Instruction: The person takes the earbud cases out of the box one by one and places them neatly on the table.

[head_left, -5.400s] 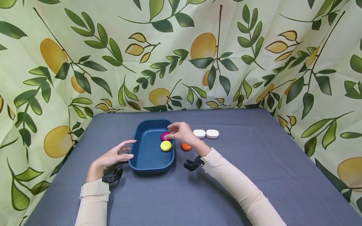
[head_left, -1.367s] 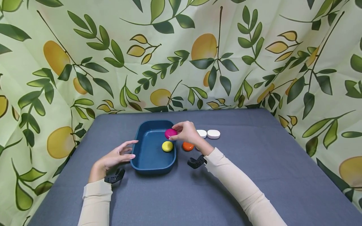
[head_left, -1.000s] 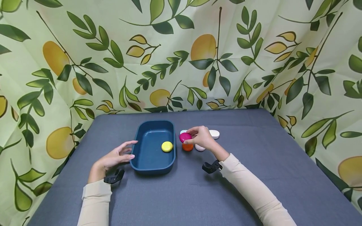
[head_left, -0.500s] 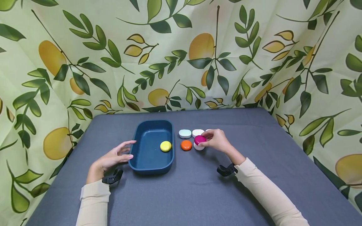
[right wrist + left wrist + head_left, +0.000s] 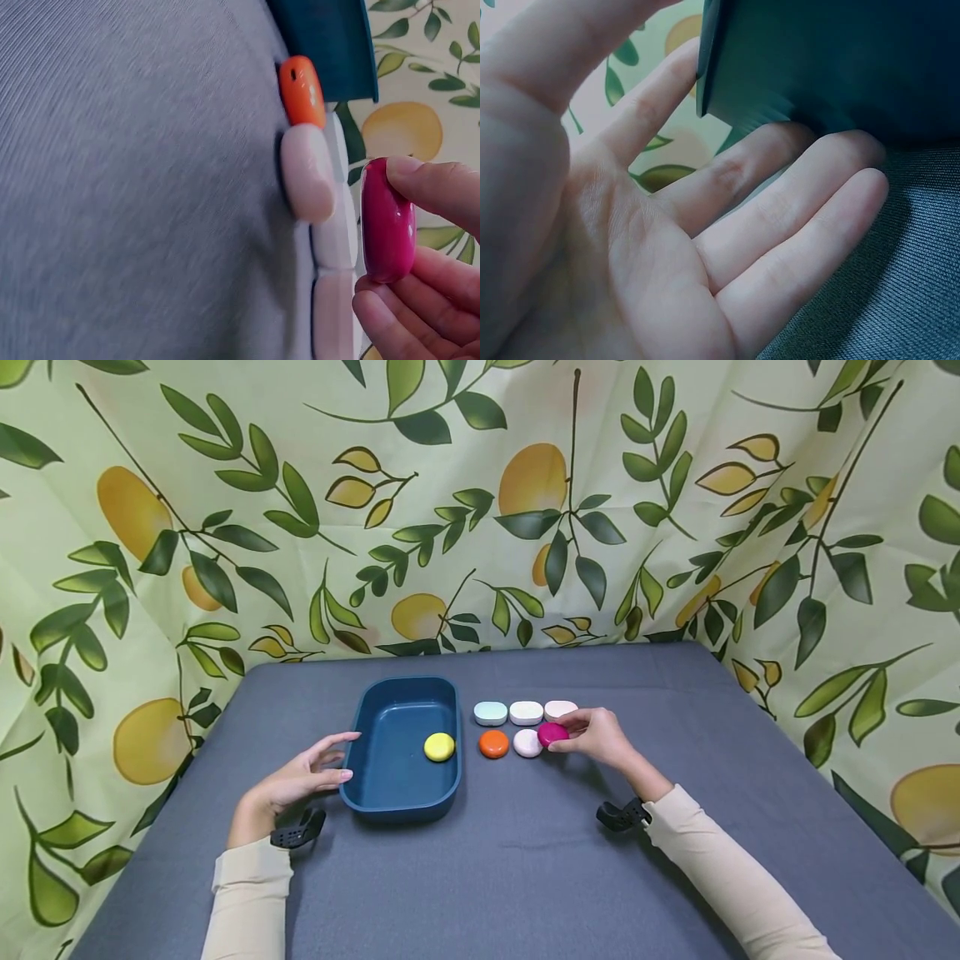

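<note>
My right hand [image 5: 603, 737] pinches a glossy magenta round, pebble-shaped piece [image 5: 552, 734] between thumb and fingers. The right wrist view shows the magenta piece [image 5: 388, 225] raised above the cloth, on edge to the camera. Just left of it lies a pale pinkish-white round piece [image 5: 527, 743], then an orange one [image 5: 493, 744]. A yellow round piece [image 5: 438, 747] sits inside the blue rectangular tray [image 5: 401, 815], towards its right side. At the tray's left wall, my left hand [image 5: 303, 777] rests with loosely extended fingertips [image 5: 862, 191] touching or nearly touching it.
Behind the round pieces, three oblong pieces form a row: light blue [image 5: 491, 713], white [image 5: 526, 712] and pale pink [image 5: 561, 710]. A grey-blue cloth [image 5: 480, 885] covers the table. A leaf-patterned curtain [image 5: 450, 435] stands behind it.
The magenta piece was lifted out of the tray and carried right, past the orange and pale round pieces. The left hand and tray have stayed put.
</note>
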A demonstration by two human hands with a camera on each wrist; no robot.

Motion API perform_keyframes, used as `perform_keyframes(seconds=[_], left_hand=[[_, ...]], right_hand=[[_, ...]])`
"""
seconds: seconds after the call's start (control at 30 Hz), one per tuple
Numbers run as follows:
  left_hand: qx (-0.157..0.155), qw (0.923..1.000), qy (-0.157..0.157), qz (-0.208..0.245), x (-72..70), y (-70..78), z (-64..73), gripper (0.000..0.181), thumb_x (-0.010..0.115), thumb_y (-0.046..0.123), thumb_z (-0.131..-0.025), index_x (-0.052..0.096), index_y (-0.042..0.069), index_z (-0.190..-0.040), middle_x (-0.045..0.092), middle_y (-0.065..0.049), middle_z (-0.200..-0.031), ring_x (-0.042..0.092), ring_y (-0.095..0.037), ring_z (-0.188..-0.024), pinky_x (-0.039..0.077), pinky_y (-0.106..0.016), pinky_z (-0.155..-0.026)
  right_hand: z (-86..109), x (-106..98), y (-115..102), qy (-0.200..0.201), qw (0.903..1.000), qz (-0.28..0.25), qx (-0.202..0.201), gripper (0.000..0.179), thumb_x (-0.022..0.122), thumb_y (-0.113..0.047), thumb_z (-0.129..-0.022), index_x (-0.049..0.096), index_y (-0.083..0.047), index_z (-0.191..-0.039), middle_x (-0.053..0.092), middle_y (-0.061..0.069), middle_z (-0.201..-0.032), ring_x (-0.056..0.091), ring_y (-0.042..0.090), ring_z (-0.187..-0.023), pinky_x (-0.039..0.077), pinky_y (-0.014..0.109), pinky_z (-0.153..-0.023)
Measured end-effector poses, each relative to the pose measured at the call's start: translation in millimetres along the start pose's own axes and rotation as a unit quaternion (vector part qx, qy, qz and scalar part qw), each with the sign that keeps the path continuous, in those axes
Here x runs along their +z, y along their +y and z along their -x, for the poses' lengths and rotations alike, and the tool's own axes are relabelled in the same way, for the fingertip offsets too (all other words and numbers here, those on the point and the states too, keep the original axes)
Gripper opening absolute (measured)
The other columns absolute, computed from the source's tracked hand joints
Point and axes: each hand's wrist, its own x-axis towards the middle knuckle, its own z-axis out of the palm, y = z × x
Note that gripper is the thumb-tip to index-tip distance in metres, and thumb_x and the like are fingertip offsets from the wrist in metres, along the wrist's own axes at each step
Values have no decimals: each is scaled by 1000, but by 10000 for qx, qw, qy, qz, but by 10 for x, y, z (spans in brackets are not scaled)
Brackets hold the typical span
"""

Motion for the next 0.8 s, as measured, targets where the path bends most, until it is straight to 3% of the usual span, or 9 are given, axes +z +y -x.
perform_keyframes(seconds=[0.43, 0.8], left_hand=[[35, 10000, 9, -7, 2, -2, -8, 72, 62, 24, -93, 22, 13, -152, 20, -33, -154, 31, -51, -139, 46, -53, -107], [142, 9999, -48, 82, -1, -26, -14, 71, 61, 20, -94, 21, 11, -152, 22, -34, -153, 33, -50, -138, 48, -50, -105]], right_hand=[[-2, -7, 258, 22, 9985, 486, 242, 45, 87, -19, -67, 72, 5, -101, 74, 21, -95, 71, 22, -80, 51, 18, -65], [-13, 1, 260, -152, 9977, 596, 298, 45, 86, -18, -69, 71, 4, -106, 73, 22, -101, 71, 30, -90, 58, 35, -75]])
